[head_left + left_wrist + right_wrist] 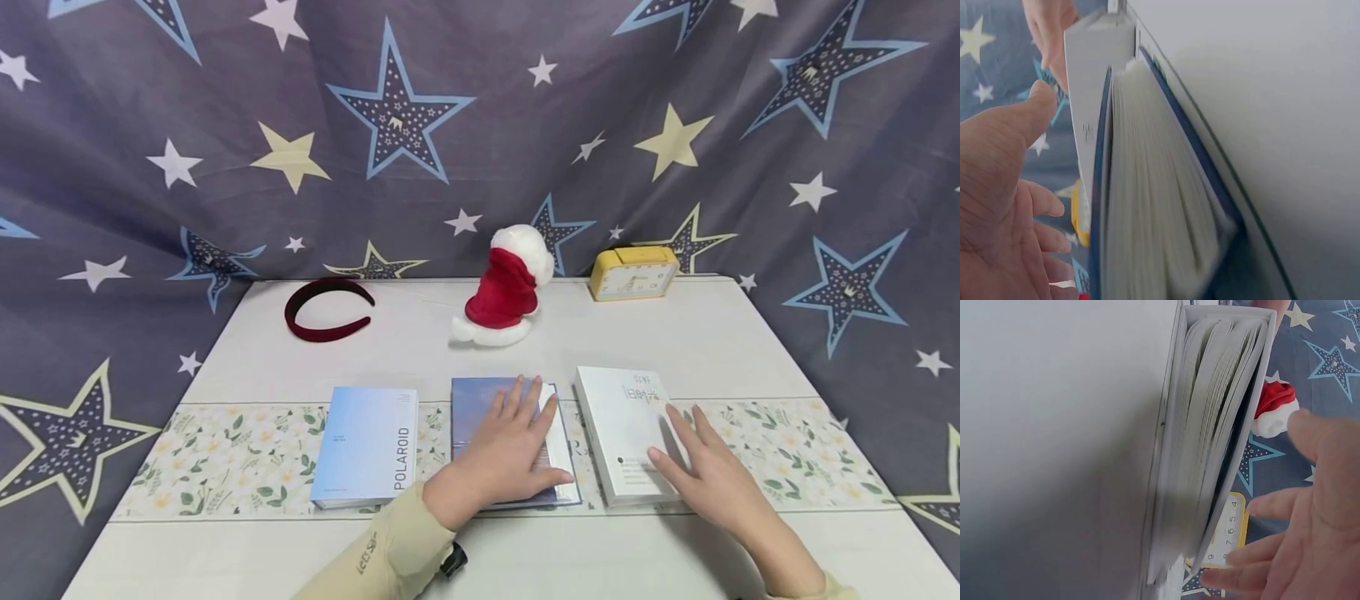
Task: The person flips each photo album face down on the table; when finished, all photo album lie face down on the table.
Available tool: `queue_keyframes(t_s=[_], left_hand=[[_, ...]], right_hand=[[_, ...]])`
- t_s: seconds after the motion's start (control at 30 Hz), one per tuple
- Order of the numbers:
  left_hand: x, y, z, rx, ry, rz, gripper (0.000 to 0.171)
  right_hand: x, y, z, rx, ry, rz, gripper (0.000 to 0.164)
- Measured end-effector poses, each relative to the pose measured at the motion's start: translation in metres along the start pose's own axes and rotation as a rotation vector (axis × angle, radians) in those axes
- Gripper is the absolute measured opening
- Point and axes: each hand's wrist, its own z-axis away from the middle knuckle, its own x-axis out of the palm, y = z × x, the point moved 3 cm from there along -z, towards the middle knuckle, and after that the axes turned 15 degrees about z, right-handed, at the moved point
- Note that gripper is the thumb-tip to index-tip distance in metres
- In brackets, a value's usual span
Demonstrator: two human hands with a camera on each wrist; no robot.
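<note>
Three thick books lie in a row across the table. My left hand (510,446) is spread over the middle book, a blue-covered one (474,400), fingers straight; the left wrist view shows the palm apart from its cover and the page edges (1141,175) facing the camera. Over the right edge of the white book (618,425), my right hand (708,471) hovers with loosely extended fingers, holding nothing. In the right wrist view, that book's page block (1216,412) stands beside the open palm. At the left lies a light-blue book (363,446) marked POLAROID, with no hand on it.
Behind the books are a dark red headband (311,333), a white plush toy in red clothing (502,292) and a yellow clock (635,273). A floral strip (232,458) crosses the white table (412,354). A star-patterned curtain (480,125) hangs behind it.
</note>
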Motion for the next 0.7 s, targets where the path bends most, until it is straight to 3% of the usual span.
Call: queue_keyframes(t_s=[0.17, 0.27, 0.53, 0.7], left_hand=[[0.007, 0.02, -0.01, 0.026, -0.009, -0.018, 0.097], [0.012, 0.03, -0.016, 0.013, -0.01, 0.023, 0.095], [0.021, 0.052, -0.031, -0.114, -0.035, 0.422, 0.094], [0.026, 0.062, -0.036, -0.171, -0.023, 0.554, 0.096]], right_hand=[[0.002, 0.007, 0.002, 0.051, -0.059, -0.028, 0.078], [0.003, 0.01, 0.001, 0.074, -0.094, -0.061, 0.078], [0.005, 0.012, 0.002, 0.114, -0.139, -0.134, 0.08], [0.006, 0.013, 0.002, 0.135, -0.16, -0.146, 0.082]])
